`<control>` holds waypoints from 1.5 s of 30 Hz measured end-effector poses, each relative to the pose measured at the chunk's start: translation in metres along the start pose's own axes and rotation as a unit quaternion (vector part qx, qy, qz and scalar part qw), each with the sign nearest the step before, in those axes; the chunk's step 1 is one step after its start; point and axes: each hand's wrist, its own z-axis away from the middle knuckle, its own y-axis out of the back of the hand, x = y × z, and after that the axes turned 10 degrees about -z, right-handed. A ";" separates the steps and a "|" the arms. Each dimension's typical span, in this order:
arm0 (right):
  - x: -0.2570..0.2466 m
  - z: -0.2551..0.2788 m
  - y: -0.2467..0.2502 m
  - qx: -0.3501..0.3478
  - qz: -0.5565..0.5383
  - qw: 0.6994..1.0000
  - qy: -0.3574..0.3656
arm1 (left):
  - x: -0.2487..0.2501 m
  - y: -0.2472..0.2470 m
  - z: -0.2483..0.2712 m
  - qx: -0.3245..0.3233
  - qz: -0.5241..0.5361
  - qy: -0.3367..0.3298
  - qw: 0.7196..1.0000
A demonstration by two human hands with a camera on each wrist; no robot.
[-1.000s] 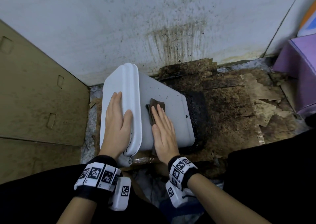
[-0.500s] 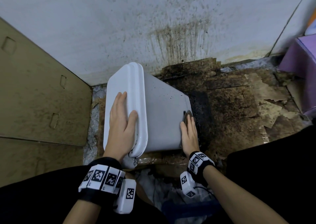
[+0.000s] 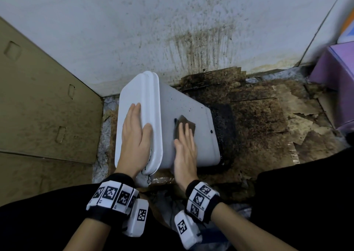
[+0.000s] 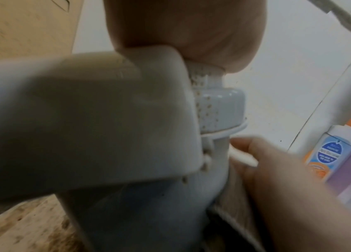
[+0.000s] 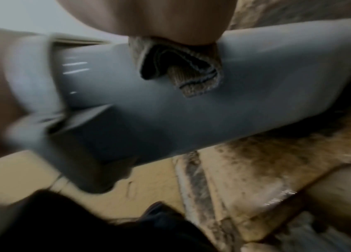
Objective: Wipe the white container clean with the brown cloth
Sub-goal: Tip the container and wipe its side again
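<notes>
**Flat hand presses cloth on the tipped container**

Nearest the camera, two forearms reach forward, each wrist wrapped in a black band carrying white marker blocks. The left hand (image 3: 136,135) lies flat on the lid (image 3: 132,101) of the white container (image 3: 193,116), fingers straight and together, thumb spread toward the lid's raised rim. The right hand (image 3: 185,151) lies just beside it on the container's upturned side wall, fingers straight and pressing down on the brown cloth (image 3: 188,122), which is folded into a small pad; neither hand curls around anything. In the right wrist view the folded layers of the cloth (image 5: 189,68) bulge out under the palm against the grey-looking wall.

The container lies tipped on its side on the floor, lid end toward the left, bottom end toward the right. Dark specks dot its wall beyond the cloth. Under and beyond it, stained, torn cardboard sheets (image 3: 268,116) cover the floor. A flattened cardboard panel (image 3: 42,101) leans at the left. Farther back stands a white wall (image 3: 134,30) with a brown streaked splatter, and at the far right a purple box (image 3: 337,74).
</notes>
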 end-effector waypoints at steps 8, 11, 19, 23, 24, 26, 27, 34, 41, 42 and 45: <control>-0.010 -0.008 0.004 -0.090 0.021 0.992 0.091 | -0.007 0.001 -0.002 -0.020 -0.019 -0.005 1.000; -0.015 -0.029 0.008 -0.141 0.047 0.983 0.111 | -0.008 0.001 -0.002 -0.028 -0.032 -0.019 0.999; -0.027 -0.107 0.012 -0.204 0.090 0.967 0.120 | -0.011 0.000 -0.001 -0.028 -0.042 -0.038 0.998; -0.026 -0.127 0.017 -0.211 0.128 0.961 0.128 | -0.013 0.001 -0.001 -0.027 -0.038 -0.042 0.998; -0.024 -0.128 0.019 -0.211 0.131 0.960 0.130 | -0.013 0.001 0.000 -0.028 -0.035 -0.042 0.998; -0.018 -0.129 0.021 -0.210 0.130 0.961 0.128 | -0.014 0.001 0.001 -0.030 -0.030 -0.040 0.998; -0.013 -0.131 0.023 -0.207 0.128 0.962 0.124 | -0.014 0.002 0.001 -0.028 -0.027 -0.040 0.998; 0.036 -0.140 0.063 -0.169 0.170 0.971 0.010 | -0.015 0.008 0.004 -0.024 0.000 -0.026 0.999; 0.054 -0.146 0.104 -0.160 0.189 0.959 -0.135 | -0.012 0.008 0.003 -0.018 0.018 -0.036 0.999; 0.053 -0.148 0.107 -0.165 0.192 0.956 -0.147 | -0.011 0.007 0.003 -0.016 0.019 -0.040 0.999; 0.051 -0.150 0.107 -0.156 0.174 0.959 -0.160 | -0.009 0.006 0.002 -0.011 0.013 -0.047 0.999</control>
